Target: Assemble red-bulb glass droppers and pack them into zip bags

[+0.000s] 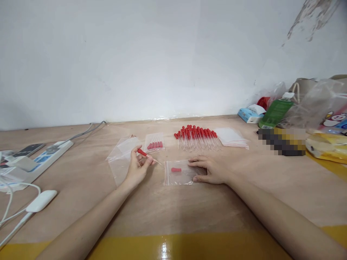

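My left hand point(139, 165) is closed around a dropper point(142, 152) with a red rubber bulb; its thin clear tip points right, towards a small clear zip bag point(184, 179). That bag lies flat with its zip end to the left and one red-bulbed dropper point(176, 169) inside. Spread over the bag's right end, my right hand point(208, 169) rests with thumb and fingers apart. Behind the bag is a pile of red-bulbed droppers point(196, 134), tips towards me. A filled bag point(154, 142) with several droppers lies behind my left hand.
Loose clear bags point(119, 153) lie left of the filled one. A stack of empty bags point(230, 137) sits right of the pile. At left are a power strip point(51, 157) and white cables. A tissue pack point(249, 115) and green bottle point(276, 111) stand at right.
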A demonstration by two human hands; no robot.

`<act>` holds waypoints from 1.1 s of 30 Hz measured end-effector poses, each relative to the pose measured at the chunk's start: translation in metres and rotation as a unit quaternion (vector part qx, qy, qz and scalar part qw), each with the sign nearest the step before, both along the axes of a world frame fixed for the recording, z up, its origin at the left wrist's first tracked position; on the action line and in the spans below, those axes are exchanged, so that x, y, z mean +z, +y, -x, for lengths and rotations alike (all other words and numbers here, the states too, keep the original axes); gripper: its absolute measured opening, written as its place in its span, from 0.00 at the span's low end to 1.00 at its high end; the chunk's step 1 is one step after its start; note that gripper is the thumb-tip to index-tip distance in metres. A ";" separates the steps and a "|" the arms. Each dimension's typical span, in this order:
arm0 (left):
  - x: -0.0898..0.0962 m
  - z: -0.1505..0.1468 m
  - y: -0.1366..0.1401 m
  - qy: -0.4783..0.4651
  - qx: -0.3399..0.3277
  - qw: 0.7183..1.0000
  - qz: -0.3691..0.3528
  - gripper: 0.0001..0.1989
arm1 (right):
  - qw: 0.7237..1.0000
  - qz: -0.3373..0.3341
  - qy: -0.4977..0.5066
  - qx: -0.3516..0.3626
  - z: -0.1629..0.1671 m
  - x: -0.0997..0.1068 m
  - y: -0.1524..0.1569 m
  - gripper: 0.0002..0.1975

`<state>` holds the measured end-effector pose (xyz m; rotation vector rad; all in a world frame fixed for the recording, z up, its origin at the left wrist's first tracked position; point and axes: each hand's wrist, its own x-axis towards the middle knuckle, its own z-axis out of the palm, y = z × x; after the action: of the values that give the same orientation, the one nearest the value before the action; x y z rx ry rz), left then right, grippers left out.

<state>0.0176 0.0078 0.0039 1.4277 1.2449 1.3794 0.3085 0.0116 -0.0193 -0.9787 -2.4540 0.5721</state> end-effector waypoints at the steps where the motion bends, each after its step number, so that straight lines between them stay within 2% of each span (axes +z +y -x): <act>1: -0.002 -0.001 0.000 0.001 -0.002 1.000 0.001 0.29 | 1.000 0.000 0.001 0.000 0.000 0.000 0.000 0.30; 7: -0.017 -0.005 0.000 0.016 -0.060 0.998 0.016 0.22 | 1.000 0.003 0.005 0.001 0.000 0.001 -0.001 0.30; 13: -0.021 -0.004 -0.002 0.080 -0.029 0.996 -0.011 0.19 | 1.000 -0.002 -0.001 -0.002 0.000 0.001 -0.001 0.30; 20: -0.019 0.003 -0.006 0.170 -0.019 0.985 0.017 0.13 | 1.000 -0.002 0.007 -0.001 0.000 -0.001 0.000 0.30; 26: -0.018 -0.003 -0.012 0.171 -0.007 0.985 -0.019 0.14 | 1.000 -0.005 0.001 0.001 0.000 -0.001 0.001 0.29; 29: -0.020 -0.013 -0.011 0.152 -0.039 0.988 -0.002 0.14 | 1.000 -0.003 0.006 0.001 0.000 -0.001 0.000 0.29; 33: -0.018 -0.019 -0.013 0.098 -0.129 0.986 0.047 0.16 | 1.000 -0.006 0.010 -0.004 0.001 -0.002 0.000 0.29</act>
<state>0.0370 -0.0055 -0.0143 1.6238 1.1819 1.0140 0.3078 0.0113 -0.0210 -0.9719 -2.4325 0.5618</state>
